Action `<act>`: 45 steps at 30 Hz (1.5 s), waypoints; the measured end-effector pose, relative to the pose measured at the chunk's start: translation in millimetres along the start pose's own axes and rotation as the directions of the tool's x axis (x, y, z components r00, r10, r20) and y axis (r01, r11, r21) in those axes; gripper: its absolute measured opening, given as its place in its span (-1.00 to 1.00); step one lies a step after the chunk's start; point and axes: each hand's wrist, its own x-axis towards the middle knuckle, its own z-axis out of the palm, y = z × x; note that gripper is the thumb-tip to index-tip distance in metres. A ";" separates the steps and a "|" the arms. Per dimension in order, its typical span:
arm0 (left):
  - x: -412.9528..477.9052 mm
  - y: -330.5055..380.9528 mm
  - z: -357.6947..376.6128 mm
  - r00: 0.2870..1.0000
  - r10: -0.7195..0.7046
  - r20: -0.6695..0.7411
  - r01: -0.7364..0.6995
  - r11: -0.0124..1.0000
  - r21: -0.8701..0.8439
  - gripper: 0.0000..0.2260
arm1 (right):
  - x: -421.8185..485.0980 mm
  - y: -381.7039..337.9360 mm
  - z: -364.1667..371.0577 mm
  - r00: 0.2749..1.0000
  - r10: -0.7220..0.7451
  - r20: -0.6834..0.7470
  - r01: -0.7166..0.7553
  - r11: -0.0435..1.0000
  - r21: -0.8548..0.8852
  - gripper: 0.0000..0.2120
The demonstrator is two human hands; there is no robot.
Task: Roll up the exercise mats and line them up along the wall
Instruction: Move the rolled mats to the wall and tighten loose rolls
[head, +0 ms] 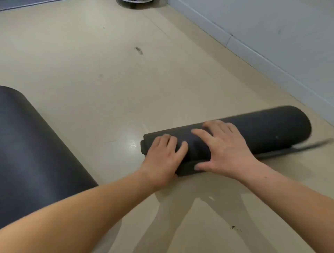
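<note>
A dark grey rolled exercise mat (262, 130) lies on the beige floor, a short way from the pale wall (271, 27) on the right. Its loose end (310, 146) trails out along the floor at the right. My left hand (162, 159) rests on the roll's left end with fingers spread over the top. My right hand (226, 149) presses flat on the middle of the roll, thumb down on its near side. A second dark mat (32, 153) lies at the left, its far end curved upward.
A white baseboard (253, 52) runs along the foot of the wall. The round base of a fan (134, 2) stands at the top centre. Another dark mat edge (18, 2) shows at the top left. Bare beige floor (108, 81) stretches between the mats.
</note>
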 end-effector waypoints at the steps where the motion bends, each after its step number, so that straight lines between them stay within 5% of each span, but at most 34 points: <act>1: -6.6 1.2 9.6 0.996 0.061 -0.059 -0.057 0.996 0.063 -0.15 | 2.0 2.8 -2.5 0.993 0.016 0.120 -0.008 0.998 -0.064 0.20; 5: -21.0 -14.9 40.6 0.963 0.188 -0.194 -0.154 0.972 0.179 -0.17 | -8.9 -2.1 22.2 0.906 0.078 0.415 -0.043 0.995 -0.092 0.37; 9: -33.0 -29.7 35.9 0.937 0.141 -0.321 -0.199 0.967 -0.157 -0.35 | -14.6 -4.3 27.5 0.949 0.044 0.312 -0.034 0.999 -0.036 0.07; 12: -27.2 -41.4 6.6 0.942 -0.331 -0.063 0.261 0.836 -0.483 -0.20 | -12.5 0.2 28.8 0.972 0.023 0.234 -0.014 0.999 -0.039 0.05; 15: -22.9 -49.1 -3.1 0.729 -0.574 0.374 0.657 0.431 -0.618 -0.20 | -9.7 -3.5 31.3 0.965 0.029 0.261 -0.006 0.996 -0.089 0.21; 18: -31.0 -37.3 2.6 0.679 -0.564 0.469 0.654 0.175 -0.736 -0.43 | -5.3 -6.7 33.4 0.951 0.056 0.304 -0.019 0.992 -0.122 0.27; 25: -35.8 -18.2 2.8 0.689 -0.619 0.378 0.589 0.173 -0.790 -0.52 | -3.1 -1.1 39.5 0.938 0.016 0.346 -0.018 1.000 0.003 0.26; 29: -31.9 -22.0 2.9 0.678 -0.586 0.443 0.577 0.050 -0.816 -0.54 | -2.0 1.8 39.1 0.939 0.013 0.345 -0.020 1.000 0.016 0.25; 30: -30.6 -25.1 0.6 0.692 -0.569 0.444 0.589 0.090 -0.803 -0.53 | -1.5 2.6 39.0 0.939 0.015 0.344 -0.022 1.000 0.014 0.24; 32: -27.2 -29.5 -3.5 0.743 -0.558 0.368 0.637 0.423 -0.645 -0.38 | -1.3 3.7 37.1 0.940 0.009 0.341 -0.014 1.000 0.011 0.23; 33: -24.7 -29.4 -4.8 0.797 -0.536 0.280 0.596 0.620 -0.509 -0.23 | -2.0 3.4 35.7 0.940 0.004 0.341 -0.009 1.000 0.014 0.23; 35: -14.2 -20.5 -15.2 0.923 -0.360 0.134 0.384 0.852 -0.357 0.06 | -6.4 1.1 35.0 0.946 -0.002 0.325 -0.003 1.000 0.014 0.22; 38: 0.1 7.7 -18.2 0.982 -0.090 0.168 0.133 0.955 -0.267 0.21 | -21.4 -6.6 45.0 0.959 -0.009 0.283 0.018 0.999 -0.027 0.21; 42: -16.5 26.5 7.2 0.985 -0.103 0.135 0.120 0.985 -0.121 0.11 | -30.8 2.3 36.2 0.963 -0.057 0.263 0.058 0.998 0.004 0.11; 45: -45.3 38.3 24.1 0.986 -0.098 0.131 0.108 0.992 -0.064 0.12 | -37.4 37.7 17.9 0.886 0.049 0.461 -0.047 0.999 -0.015 0.27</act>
